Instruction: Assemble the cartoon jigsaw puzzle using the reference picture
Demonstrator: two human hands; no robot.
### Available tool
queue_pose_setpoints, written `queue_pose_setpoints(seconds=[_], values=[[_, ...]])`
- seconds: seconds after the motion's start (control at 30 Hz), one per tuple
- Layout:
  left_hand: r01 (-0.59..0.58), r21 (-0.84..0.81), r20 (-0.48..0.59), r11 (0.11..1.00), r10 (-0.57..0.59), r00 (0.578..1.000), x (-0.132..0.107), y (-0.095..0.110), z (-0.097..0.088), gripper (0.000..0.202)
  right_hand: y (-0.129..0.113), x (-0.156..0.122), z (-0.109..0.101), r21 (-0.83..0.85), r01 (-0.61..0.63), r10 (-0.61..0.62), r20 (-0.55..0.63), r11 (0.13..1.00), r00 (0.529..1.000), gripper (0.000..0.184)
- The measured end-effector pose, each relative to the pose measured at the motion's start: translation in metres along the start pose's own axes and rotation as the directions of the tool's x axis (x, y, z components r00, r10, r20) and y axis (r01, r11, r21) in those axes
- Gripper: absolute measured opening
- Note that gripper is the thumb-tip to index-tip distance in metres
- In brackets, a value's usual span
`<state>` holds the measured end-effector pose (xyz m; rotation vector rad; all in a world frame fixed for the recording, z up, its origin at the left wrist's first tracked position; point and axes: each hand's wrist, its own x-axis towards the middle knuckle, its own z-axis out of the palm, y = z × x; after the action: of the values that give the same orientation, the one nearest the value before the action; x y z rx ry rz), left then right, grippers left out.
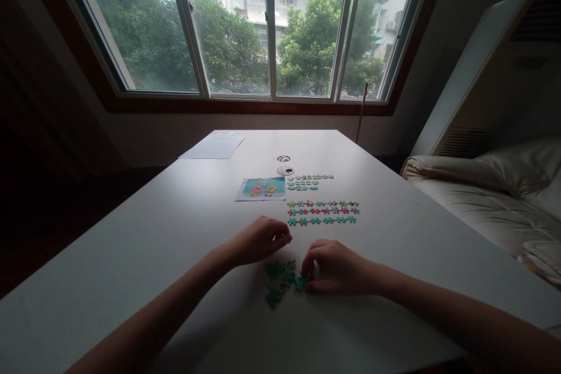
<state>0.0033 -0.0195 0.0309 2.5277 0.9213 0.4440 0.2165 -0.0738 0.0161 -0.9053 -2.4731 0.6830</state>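
Note:
My right hand [337,269] pinches a green jigsaw piece [300,284] at the right edge of a small loose pile of green jigsaw pieces [274,272]. The piece sits at table height beside the pile. Just above and left of the pile, my left hand [264,238] is closed, its fingers curled and its fingertips pressed together near the lower row of pieces. Whatever it may hold is too small to make out. Beyond my hands, jigsaw pieces lie spaced out in three rows [323,211], green with some pink and yellow. Farther back are shorter rows of pale green pieces [302,182].
A colourful picture sheet [263,188] lies left of the rows. Two small round items [284,171] rest behind it, and white paper [213,146] is at the far left of the white table [175,234]. A padded sofa [473,193] stands on the right.

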Motion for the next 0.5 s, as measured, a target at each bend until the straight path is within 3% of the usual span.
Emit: queue_pose_setpoints(seconds=[0.2, 0.5], values=[[-0.007, 0.020, -0.005, 1.000, 0.007, 1.000, 0.002, 0.006, -0.007, 0.020, -0.001, 0.004, -0.002, -0.005, -0.031, 0.031, 0.030, 1.000, 0.999, 0.016], [-0.012, -0.069, -0.122, 0.998, 0.003, 0.993, -0.024, 0.016, 0.009, 0.016, 0.015, 0.006, -0.016, 0.004, -0.061, 0.060, -0.198, 0.998, 0.978, 0.015]])
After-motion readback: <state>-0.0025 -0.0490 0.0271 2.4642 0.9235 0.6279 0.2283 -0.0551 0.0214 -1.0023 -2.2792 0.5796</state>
